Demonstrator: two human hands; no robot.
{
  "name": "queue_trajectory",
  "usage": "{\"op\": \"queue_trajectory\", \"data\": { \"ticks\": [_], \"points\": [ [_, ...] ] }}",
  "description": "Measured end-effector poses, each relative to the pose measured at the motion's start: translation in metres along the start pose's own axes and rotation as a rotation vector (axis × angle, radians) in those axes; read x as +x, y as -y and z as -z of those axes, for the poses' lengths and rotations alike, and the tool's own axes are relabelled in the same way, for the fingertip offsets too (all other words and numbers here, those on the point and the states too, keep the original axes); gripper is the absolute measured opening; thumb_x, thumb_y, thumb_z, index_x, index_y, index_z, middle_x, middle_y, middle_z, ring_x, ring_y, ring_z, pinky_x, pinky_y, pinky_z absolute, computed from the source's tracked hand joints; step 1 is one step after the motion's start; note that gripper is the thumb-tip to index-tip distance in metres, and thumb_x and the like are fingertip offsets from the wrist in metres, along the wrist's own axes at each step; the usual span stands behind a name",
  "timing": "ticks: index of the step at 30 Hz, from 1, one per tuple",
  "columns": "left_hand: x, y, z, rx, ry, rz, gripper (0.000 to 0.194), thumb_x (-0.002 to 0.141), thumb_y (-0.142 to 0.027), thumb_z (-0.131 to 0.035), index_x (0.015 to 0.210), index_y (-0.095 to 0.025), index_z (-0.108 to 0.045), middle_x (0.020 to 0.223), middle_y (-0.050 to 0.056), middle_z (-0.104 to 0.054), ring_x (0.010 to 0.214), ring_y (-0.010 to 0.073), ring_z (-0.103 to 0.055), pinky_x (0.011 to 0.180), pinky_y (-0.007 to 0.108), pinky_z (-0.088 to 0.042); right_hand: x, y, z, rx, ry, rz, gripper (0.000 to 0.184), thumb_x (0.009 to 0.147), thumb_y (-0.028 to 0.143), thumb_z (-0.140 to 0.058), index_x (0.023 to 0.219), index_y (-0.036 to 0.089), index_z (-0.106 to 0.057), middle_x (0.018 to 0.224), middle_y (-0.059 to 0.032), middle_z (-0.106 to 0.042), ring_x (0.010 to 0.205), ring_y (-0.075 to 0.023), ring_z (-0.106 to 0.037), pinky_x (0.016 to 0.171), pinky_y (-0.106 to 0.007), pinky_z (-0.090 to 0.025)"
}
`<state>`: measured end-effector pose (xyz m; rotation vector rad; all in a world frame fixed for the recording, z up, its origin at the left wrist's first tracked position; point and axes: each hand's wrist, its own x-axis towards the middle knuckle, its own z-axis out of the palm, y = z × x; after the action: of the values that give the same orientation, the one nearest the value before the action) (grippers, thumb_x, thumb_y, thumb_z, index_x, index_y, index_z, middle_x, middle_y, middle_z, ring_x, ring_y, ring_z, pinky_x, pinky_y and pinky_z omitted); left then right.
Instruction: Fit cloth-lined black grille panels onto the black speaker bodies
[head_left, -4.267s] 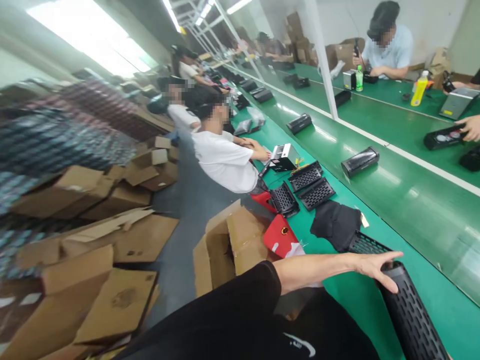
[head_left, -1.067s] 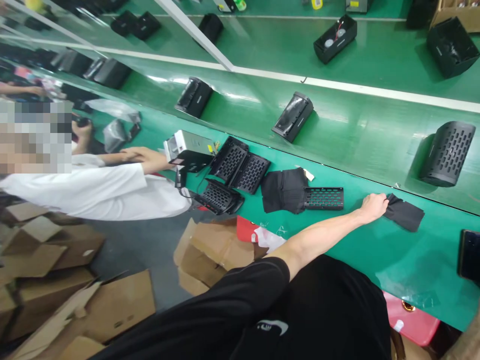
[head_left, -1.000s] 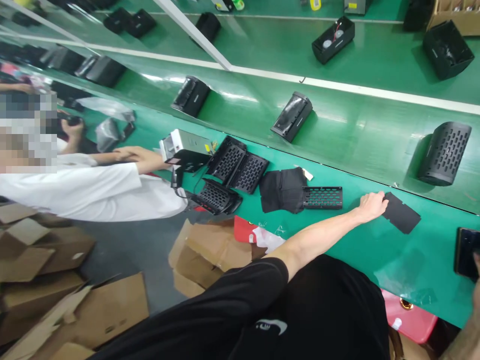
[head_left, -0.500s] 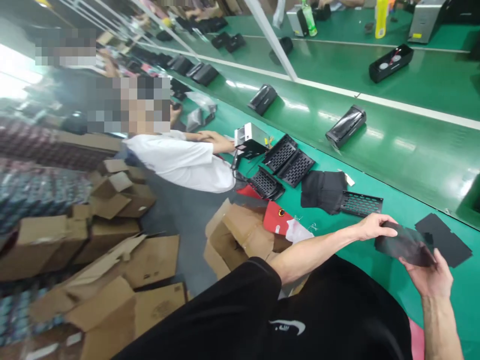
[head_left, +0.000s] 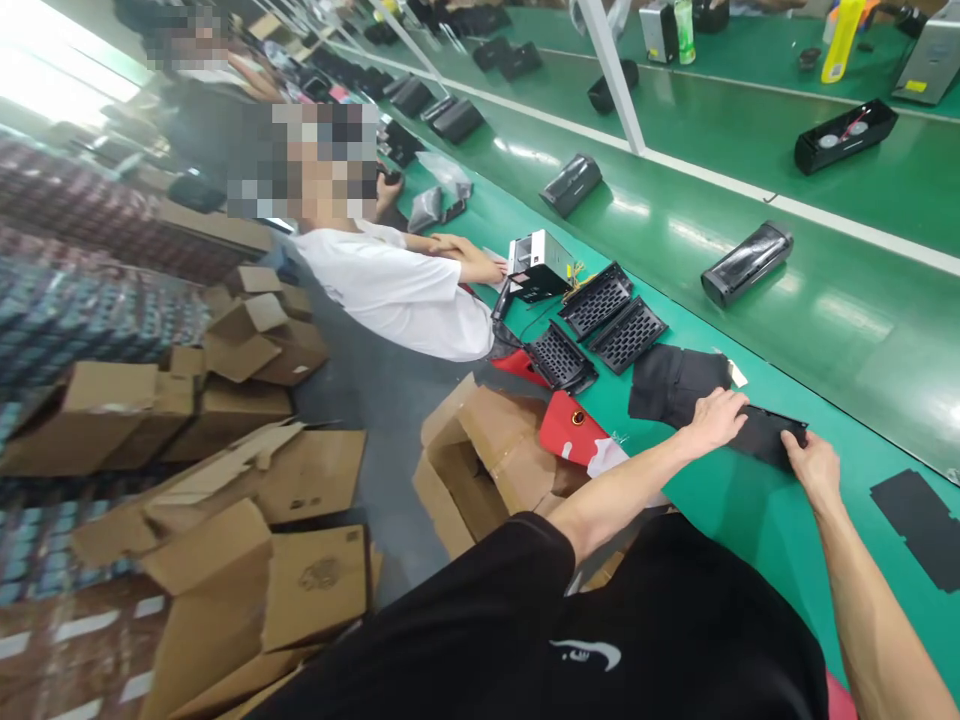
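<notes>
My left hand and my right hand both rest on a black flexible sheet lying on the green workbench. The sheet spans the gap between them, and my left fingers press on its near end. Any perforated panel beneath it is hidden. Beside my left hand lies a black fabric piece. A second black sheet lies flat beyond my right hand. Farther along sit several black perforated grille panels, including one, and a red pouch.
A co-worker in a white T-shirt works beside a metal-cased device. Open cardboard boxes and flattened cartons crowd the floor at left. A black cylindrical speaker stands on the neighbouring green bench.
The sheet held up between my hands has come down onto the bench. The perforated panel beside the fabric no longer shows. The view has turned, and my right hand has shifted toward my left.
</notes>
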<state>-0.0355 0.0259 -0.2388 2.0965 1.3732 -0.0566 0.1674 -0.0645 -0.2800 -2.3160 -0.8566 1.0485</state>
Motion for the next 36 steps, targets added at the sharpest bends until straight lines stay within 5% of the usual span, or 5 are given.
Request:
{"op": "queue_trajectory", "data": {
  "ticks": [5, 13, 21, 27, 36],
  "points": [
    [0.008, 0.024, 0.002, 0.037, -0.116, 0.045, 0.061, 0.094, -0.037, -0.072, 0.149, -0.02, -0.055, 0.139, 0.012, -0.059, 0.126, 0.0288, -0.052, 0.109, 0.043, -0.049, 0.006, 0.001, 0.013, -0.082, -0.079, 0.06, 0.065, 0.069, 0.067, -0.063, 0.114, 0.021, -0.067, 0.106, -0.0179, -0.067, 0.114, -0.0417, -0.058, 0.104, -0.062, -0.043],
    [0.016, 0.037, 0.02, -0.234, 0.003, -0.007, 0.022, 0.098, -0.04, -0.068, 0.099, -0.019, -0.077, 0.112, 0.008, -0.069, 0.114, 0.0248, -0.055, 0.103, 0.038, -0.045, 0.015, 0.006, 0.037, 0.098, 0.061, 0.089, 0.054, 0.058, 0.073, -0.07, 0.083, 0.025, -0.065, 0.077, -0.0059, -0.063, 0.084, -0.03, -0.059, 0.087, -0.049, -0.049],
    [-0.018, -0.004, 0.053, -1.087, 0.328, 0.001, 0.057, 0.075, -0.043, -0.083, 0.118, -0.017, -0.057, 0.078, -0.008, -0.057, 0.061, 0.0068, -0.049, 0.062, 0.022, -0.038, -0.057, 0.001, 0.095, 0.574, 0.158, -0.119, 0.07, 0.059, 0.069, -0.092, 0.102, 0.024, -0.061, 0.067, 0.003, -0.065, 0.05, -0.0142, -0.05, 0.047, -0.026, -0.037],
    [-0.047, -0.035, 0.066, -1.139, 0.25, -0.094, 0.036, 0.084, -0.037, -0.072, 0.11, -0.015, -0.059, 0.07, -0.009, -0.049, 0.06, 0.0065, -0.045, 0.061, 0.022, -0.035, -0.111, -0.002, 0.116, 0.823, 0.038, -0.133, 0.064, 0.048, 0.046, -0.105, 0.092, 0.022, -0.065, 0.065, 0.006, -0.061, 0.047, -0.0094, -0.049, 0.044, -0.021, -0.038],
    [-0.077, -0.049, 0.073, -1.184, 0.24, -0.124, 0.038, 0.083, -0.03, -0.075, 0.115, -0.015, -0.062, 0.074, -0.006, -0.053, 0.063, 0.0067, -0.047, 0.064, 0.022, -0.036, -0.132, -0.015, 0.125, 0.773, -0.057, -0.068, 0.052, 0.064, 0.052, -0.099, 0.095, 0.021, -0.071, 0.075, 0.0021, -0.068, 0.055, -0.0102, -0.052, 0.047, -0.02, -0.043]
  ]
}}
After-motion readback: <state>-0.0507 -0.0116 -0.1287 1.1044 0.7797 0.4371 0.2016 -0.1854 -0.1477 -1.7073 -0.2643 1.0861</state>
